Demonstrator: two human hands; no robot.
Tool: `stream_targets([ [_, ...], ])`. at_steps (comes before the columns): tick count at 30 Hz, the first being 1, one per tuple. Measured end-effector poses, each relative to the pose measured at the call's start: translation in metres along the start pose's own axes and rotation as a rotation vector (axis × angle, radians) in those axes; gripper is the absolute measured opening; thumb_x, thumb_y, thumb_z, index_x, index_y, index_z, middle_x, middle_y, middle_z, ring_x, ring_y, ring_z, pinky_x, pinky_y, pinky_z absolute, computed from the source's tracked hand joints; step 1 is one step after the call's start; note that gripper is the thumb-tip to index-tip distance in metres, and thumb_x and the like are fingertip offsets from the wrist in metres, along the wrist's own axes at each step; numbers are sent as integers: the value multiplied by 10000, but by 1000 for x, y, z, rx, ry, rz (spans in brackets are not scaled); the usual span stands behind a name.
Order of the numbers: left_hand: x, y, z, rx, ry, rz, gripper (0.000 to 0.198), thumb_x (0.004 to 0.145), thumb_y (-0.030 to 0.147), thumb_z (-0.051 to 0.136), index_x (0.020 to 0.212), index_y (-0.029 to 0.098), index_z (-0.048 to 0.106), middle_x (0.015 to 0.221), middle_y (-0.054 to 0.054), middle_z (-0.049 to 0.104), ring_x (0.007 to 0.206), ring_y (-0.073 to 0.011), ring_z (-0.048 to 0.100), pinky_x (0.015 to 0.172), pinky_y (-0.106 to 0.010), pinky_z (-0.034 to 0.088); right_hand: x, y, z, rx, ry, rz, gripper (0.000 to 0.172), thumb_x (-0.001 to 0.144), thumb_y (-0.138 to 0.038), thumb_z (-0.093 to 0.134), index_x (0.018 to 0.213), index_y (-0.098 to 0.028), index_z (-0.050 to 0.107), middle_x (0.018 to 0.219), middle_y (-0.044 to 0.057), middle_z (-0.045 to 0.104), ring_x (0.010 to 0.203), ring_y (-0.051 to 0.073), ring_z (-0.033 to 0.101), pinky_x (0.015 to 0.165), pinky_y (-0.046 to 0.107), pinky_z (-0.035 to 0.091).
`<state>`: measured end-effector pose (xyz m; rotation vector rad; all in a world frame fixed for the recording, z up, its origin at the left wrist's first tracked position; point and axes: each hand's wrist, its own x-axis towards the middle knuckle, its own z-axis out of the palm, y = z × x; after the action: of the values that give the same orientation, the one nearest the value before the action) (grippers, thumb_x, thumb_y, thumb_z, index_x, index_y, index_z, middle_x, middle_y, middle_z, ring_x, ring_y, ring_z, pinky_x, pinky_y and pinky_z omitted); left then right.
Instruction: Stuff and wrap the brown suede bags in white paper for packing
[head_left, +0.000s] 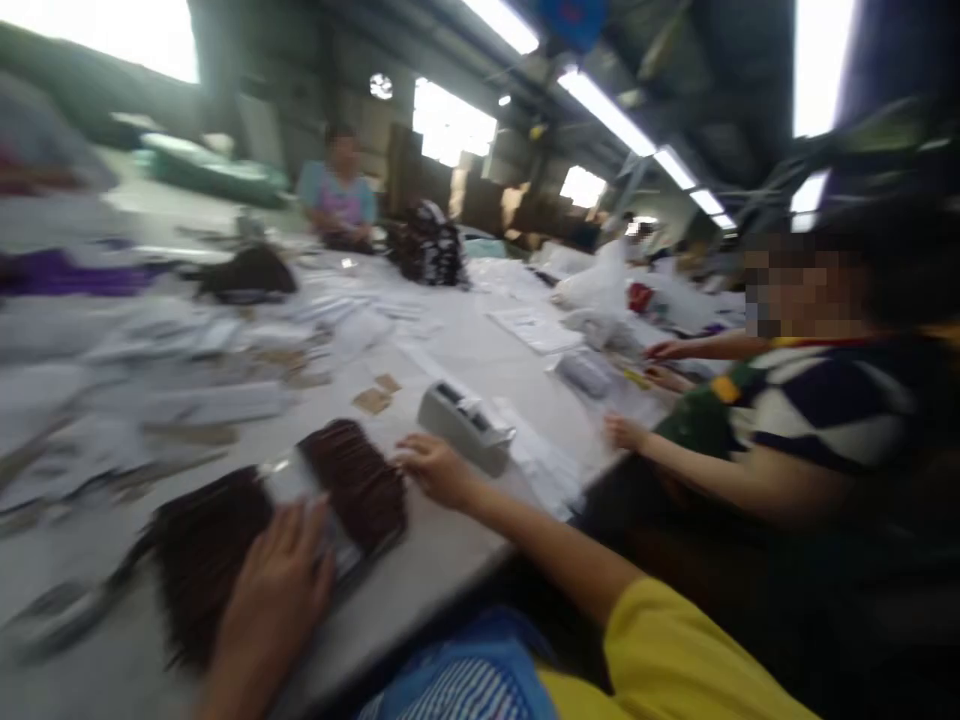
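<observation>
1. Fibres, dark brown, fine and straight, form a flat tufted bundle (360,495) at lower centre of the frame, lying on the pale grey table (450,350).
2. A glossy clear plastic sleeve (289,480) crosses its middle.
3. The left hand (274,590) lies flat on the sleeve, fingers spread, gripping nothing.
4. The right hand (435,468) touches the bundle's right edge; blur hides whether it grasps.
5. A boxy grey tape dispenser (465,425) sits just beside that hand; a co-worker's hand (626,432) rests at the table's right edge.

The near dark brown bundle (364,495) is looking fibrous and matt, a clear plastic sleeve (289,478) across it is shining glossy, and the grey tape dispenser (461,425) is showing smooth plastic.
</observation>
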<state>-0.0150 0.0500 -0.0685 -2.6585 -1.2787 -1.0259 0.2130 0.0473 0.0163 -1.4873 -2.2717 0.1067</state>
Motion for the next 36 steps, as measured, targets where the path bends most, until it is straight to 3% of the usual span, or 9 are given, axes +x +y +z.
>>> stream_targets([
  [2, -17, 3, -24, 103, -75, -95, 495, 933, 278, 385, 1373, 78, 490, 1404, -207, 520, 1305, -350, 488, 1030, -512, 439, 13, -2, 24, 89, 112, -47, 260, 951, -208, 533, 1163, -211, 683, 1259, 102, 651, 1249, 215, 544, 1085, 413, 419],
  [6, -24, 4, -43, 145, -156, -179, 446, 971, 311, 423, 1363, 115, 505, 1417, -147, 524, 1332, -295, 468, 1089, -499, 395, 26, -25, 62, 167, -58, -332, 355, 966, -316, 540, 1313, -263, 590, 1399, 62, 556, 1364, 243, 434, 1149, 491, 314],
  [13, -95, -46, -115, 135, -202, -306, 234, 958, 289, 485, 1077, 196, 664, 1283, -84, 637, 1170, -243, 605, 1005, -393, 483, 19, -22, 68, 103, -138, -349, 379, 998, -342, 468, 1363, -276, 544, 1458, 34, 496, 1401, 236, 384, 1160, 493, 295],
  [16, -85, -54, -137, 208, -145, -401, 188, 937, 316, 531, 1000, 208, 672, 1181, -75, 682, 1068, -252, 646, 962, -413, 502, 21, -24, 65, 111, -120, -349, 362, 989, -343, 488, 1328, -253, 580, 1439, 49, 516, 1394, 248, 394, 1160, 494, 303],
  [19, -41, -46, -129, 112, -108, -316, 210, 937, 276, 537, 1111, 219, 639, 1234, -59, 656, 1152, -224, 601, 1026, -398, 465, 21, -31, 61, 111, -89, -350, 353, 983, -322, 500, 1310, -228, 595, 1433, 71, 521, 1386, 256, 405, 1163, 499, 305],
  [22, -9, -43, -104, -72, -284, -44, 231, 948, 211, 495, 1145, 219, 616, 1384, -49, 561, 1312, -216, 480, 1121, -418, 386, 14, -26, 58, 118, -83, -385, 361, 972, -323, 525, 1315, -230, 586, 1432, 68, 523, 1379, 252, 413, 1168, 502, 301],
  [26, -34, -67, -92, -136, -355, 51, 222, 947, 179, 472, 1131, 189, 596, 1353, -75, 588, 1306, -205, 494, 1116, -404, 406, -9, 5, 49, 180, -76, -371, 335, 960, -288, 550, 1287, -230, 593, 1399, 70, 554, 1356, 224, 446, 1143, 465, 364],
  [30, -78, -93, -115, -8, -340, -19, 169, 899, 239, 536, 1029, 206, 640, 1435, -88, 510, 1313, -267, 489, 1088, -426, 436, -29, 28, 33, 209, 90, -174, 239, 948, -195, 544, 1160, -234, 649, 1288, 71, 635, 1251, 209, 548, 1099, 444, 427],
  [36, -59, -55, -125, 55, -201, -119, 316, 876, 267, 555, 1180, 228, 630, 1387, -74, 561, 1244, -271, 556, 1083, -439, 443, -22, 12, 26, 268, 35, -307, 259, 927, -244, 582, 1178, -243, 646, 1305, 68, 626, 1275, 215, 531, 1108, 438, 423],
])
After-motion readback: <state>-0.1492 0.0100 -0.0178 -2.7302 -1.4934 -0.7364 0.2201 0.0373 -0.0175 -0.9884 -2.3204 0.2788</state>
